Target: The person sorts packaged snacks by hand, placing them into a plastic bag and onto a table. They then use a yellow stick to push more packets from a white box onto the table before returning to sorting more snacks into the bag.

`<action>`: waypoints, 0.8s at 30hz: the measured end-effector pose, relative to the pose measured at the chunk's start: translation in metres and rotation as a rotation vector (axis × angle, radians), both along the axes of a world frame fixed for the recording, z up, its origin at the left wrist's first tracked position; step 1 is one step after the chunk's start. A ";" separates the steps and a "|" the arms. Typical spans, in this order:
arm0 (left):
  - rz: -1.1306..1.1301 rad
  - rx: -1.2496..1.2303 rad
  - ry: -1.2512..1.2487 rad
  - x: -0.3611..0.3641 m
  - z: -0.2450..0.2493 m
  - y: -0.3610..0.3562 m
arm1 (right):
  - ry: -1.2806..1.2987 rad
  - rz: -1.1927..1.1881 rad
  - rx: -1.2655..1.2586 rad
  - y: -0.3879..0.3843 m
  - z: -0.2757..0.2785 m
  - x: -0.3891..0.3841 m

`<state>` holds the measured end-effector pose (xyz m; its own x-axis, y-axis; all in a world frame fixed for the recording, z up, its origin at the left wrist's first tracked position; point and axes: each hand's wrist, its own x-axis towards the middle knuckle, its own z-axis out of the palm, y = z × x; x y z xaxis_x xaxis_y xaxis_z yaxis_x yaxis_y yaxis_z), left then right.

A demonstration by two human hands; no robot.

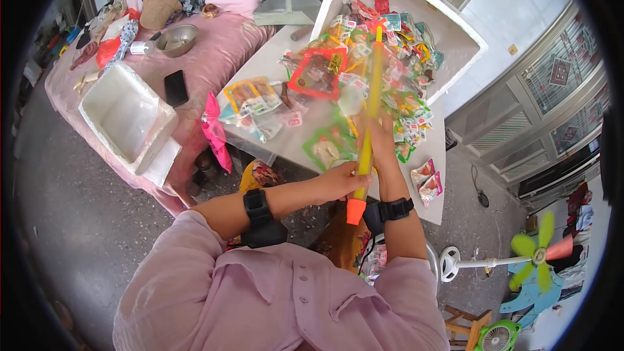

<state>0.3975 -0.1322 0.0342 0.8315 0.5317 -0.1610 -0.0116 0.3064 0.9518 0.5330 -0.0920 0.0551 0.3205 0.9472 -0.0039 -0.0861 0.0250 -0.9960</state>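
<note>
A long yellow tube [364, 161] with an orange-red end slants up across the middle of the head view, its near end low over my forearms. My left hand [343, 182] is closed around its lower part. Farther up, my right hand [382, 135] is at the same tube, fingers wrapped about it and slightly blurred. Beyond my hands lies a heap of small snack packets [409, 117]. A red-edged snack pack [317, 73] and a green-edged pack [325, 148] lie to the left of the tube.
A large white foam box [458, 42] tilts its packets onto the table [286, 138]. Two pink packets [427, 185] lie near its right edge. On the pink-covered bed at left are a smaller foam box [107, 114], a phone [175, 88] and a metal bowl [177, 40]. A fan [538, 257] stands at right.
</note>
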 end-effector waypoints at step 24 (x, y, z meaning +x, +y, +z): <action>0.172 -0.129 -0.042 0.019 0.014 0.030 | -0.224 0.218 -0.269 0.062 -0.004 0.019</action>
<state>0.4166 -0.1019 0.0479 0.7377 0.6435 -0.2039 -0.1129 0.4155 0.9026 0.5518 -0.0302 0.0506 0.1333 0.9678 -0.2134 0.1588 -0.2334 -0.9593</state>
